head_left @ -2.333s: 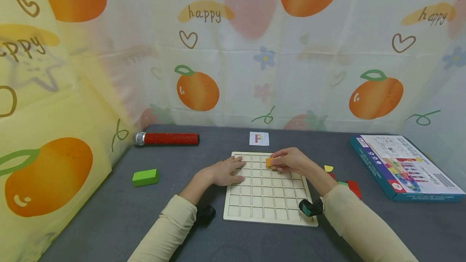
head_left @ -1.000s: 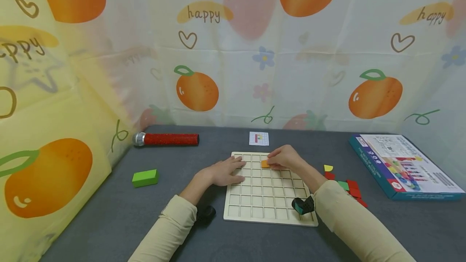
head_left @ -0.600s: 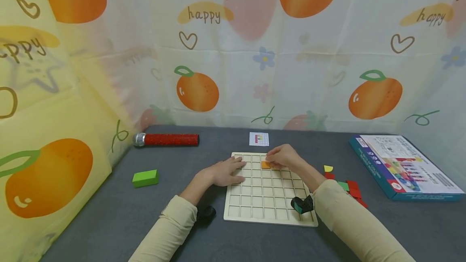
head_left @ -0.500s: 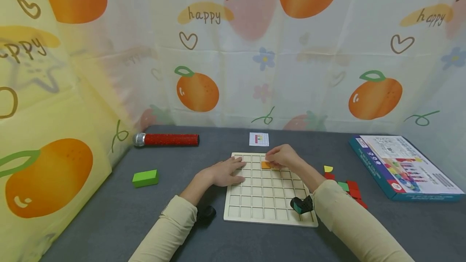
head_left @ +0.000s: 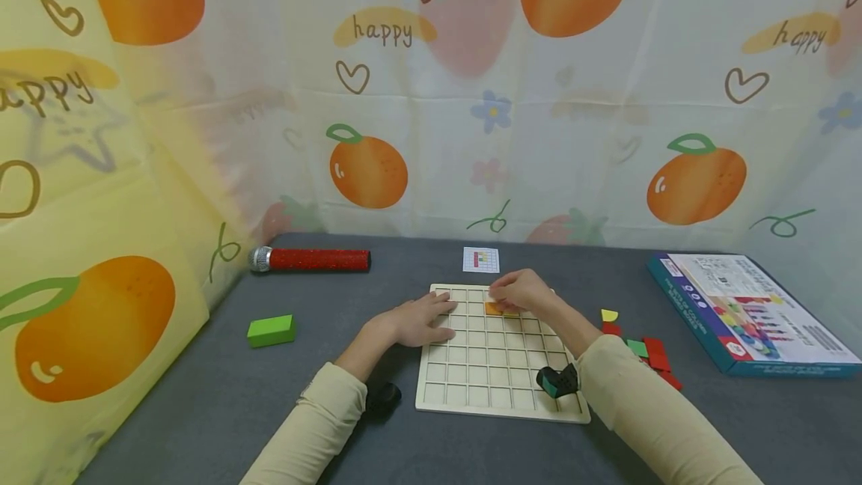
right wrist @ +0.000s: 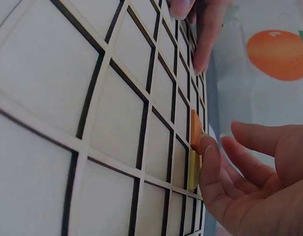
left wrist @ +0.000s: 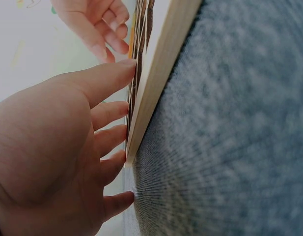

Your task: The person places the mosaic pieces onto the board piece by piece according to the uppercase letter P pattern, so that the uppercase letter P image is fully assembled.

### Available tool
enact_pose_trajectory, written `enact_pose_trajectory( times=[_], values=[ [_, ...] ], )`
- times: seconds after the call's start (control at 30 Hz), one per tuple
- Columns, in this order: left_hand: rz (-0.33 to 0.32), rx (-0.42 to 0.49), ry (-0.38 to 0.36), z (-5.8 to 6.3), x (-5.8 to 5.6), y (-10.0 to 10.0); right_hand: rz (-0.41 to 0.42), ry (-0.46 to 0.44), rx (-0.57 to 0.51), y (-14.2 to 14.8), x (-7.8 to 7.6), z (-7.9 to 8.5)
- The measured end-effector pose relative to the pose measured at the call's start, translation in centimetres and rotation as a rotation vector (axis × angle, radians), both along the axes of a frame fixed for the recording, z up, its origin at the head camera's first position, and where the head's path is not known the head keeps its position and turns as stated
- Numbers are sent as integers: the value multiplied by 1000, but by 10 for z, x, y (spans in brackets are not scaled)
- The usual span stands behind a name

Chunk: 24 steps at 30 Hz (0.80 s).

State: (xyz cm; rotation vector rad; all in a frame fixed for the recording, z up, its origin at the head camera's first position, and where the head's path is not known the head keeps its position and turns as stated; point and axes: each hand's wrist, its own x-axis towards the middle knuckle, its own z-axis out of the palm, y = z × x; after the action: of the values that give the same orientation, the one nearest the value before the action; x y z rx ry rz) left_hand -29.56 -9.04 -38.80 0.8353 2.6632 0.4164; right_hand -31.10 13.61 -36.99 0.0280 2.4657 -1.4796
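Observation:
A pale wooden grid board (head_left: 494,395) lies flat on the table. My left hand (head_left: 416,319) rests on its far left part, fingers spread; in the left wrist view this hand (left wrist: 68,132) has its thumb and fingers at the board's edge. An orange square tile (head_left: 493,308) lies in a cell near the far edge, with a yellow piece (right wrist: 193,169) beside it in the right wrist view. My right hand (head_left: 524,292) is over these pieces. One fingertip (right wrist: 209,147) touches them where they meet, while the other fingers are apart from them, loosely bent, with nothing pinched between.
Red tiles (head_left: 656,354), a green tile (head_left: 637,348) and a yellow rounded piece (head_left: 609,315) lie right of the board. Beyond it is a printed grid card (head_left: 481,260). A game box (head_left: 754,313) stands right, a green block (head_left: 271,331) and red microphone-like tube (head_left: 319,260) left.
The orange tile, earlier in my right fingers, was moved slightly left and now lies flat on the board. The right hand shifted left slightly; the left hand stayed put.

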Motion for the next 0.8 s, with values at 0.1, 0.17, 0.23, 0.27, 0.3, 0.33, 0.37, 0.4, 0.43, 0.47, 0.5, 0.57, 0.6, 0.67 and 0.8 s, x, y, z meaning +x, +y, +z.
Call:
enact_pose_trajectory(
  times=[0.1, 0.17, 0.23, 0.27, 0.3, 0.33, 0.37, 0.4, 0.43, 0.47, 0.5, 0.57, 0.6, 0.67, 0.8],
  values=[
    [5, -2, -2, -1, 0, 0, -2, -7, -6, 0, 0, 0],
    [5, -1, -1, -1, 0, 0, 5, -11, -11, 0, 1, 0],
    [1, 0, 1, -2, 0, 0, 10, -24, -38, 0, 1, 1],
    [-3, -2, 2, -2, 0, 0, 17, -32, -55, 1, 1, 1],
    [-7, 0, 5, -2, 0, 0, 23, -42, -78, 2, 2, 2],
    [-10, 3, 7, -2, 0, 0, 37, -49, -100, 4, 2, 3],
    [-12, 4, 6, -1, 1, 0, 49, -60, -127, 6, 2, 4],
    [-14, 7, 7, -1, 1, -1, 56, -71, -156, 8, 2, 4],
    [-14, 8, 6, -1, 1, -1, 70, -80, -181, 10, 2, 5],
    [-14, 7, 7, -1, 1, -1, 88, -89, -208, 12, 2, 5],
    [-14, 8, 7, 0, 0, -1, 109, -96, -236, 14, 2, 6],
    [-11, 4, 5, 0, 1, -1, 129, -114, -302, 18, 2, 6],
    [-11, 5, 5, 0, 1, -1, 133, -123, -337, 19, 2, 6],
    [-9, 4, 5, 0, 1, -1, 138, -139, -410, 24, 2, 7],
    [-10, 1, 6, 0, 0, 0, 119, -160, -536, 37, 3, 10]
  ],
)
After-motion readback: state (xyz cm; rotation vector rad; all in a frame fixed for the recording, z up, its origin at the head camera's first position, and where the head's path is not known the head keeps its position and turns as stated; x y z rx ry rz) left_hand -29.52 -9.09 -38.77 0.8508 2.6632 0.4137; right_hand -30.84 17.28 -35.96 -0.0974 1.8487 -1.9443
